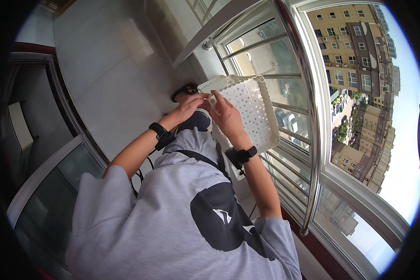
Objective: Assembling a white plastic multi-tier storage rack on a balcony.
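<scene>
A white plastic rack (254, 114) with star-shaped holes and a scalloped rim stands before me, beside the window railing. At its near left corner both my hands meet. My right hand (228, 116) has its fingers curled around a small white round piece (213, 99) at that corner; whether the piece is part of the rack I cannot tell. Against it from the left comes my left hand (189, 107), fingers pressed together at the same spot. Whatever lies between its fingertips is hidden. Black bands sit on both wrists.
A shiny metal railing (308, 116) runs along the window on the right, with buildings outside. To the left are a grey tiled floor (107, 79) and a framed glass door (56, 186). A black shoe (185, 91) shows just beyond my hands.
</scene>
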The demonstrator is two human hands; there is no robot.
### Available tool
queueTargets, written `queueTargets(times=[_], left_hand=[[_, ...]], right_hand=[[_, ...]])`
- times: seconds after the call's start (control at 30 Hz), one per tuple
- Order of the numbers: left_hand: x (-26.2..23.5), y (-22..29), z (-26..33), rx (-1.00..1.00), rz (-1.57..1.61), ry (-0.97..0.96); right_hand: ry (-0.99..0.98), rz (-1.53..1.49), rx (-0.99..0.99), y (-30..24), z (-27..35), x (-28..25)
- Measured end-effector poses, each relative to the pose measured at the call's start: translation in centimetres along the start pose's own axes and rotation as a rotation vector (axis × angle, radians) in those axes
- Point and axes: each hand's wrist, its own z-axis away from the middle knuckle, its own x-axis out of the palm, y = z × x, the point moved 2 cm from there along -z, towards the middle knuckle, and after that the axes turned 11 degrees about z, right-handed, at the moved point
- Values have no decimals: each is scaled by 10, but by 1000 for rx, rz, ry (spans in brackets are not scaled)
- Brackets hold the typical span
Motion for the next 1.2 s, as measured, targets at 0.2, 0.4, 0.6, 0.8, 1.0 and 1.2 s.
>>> queueTargets(times=[0.2, 0.4, 0.6, 0.8, 1.0, 1.2], left_hand=[[10, -3, -7, 106, -355, 99], [7, 16, -10, 149, -441, 56], [10, 16, -21, 308, -559, 58], [1, 10, -20, 225, -560, 31], [9, 24, -10, 146, -536, 60], [12, 34, -9, 134, -587, 57]], right_hand=[[-72, -248, 102, 7, 7, -4], [-82, -345, 106, 4, 2, -9], [-48, -345, 80, 10, -1, -5], [-33, -331, 87, 6, 1, -1], [-81, -298, 98, -10, 0, -12], [-45, -243, 63, -13, 0, -8]])
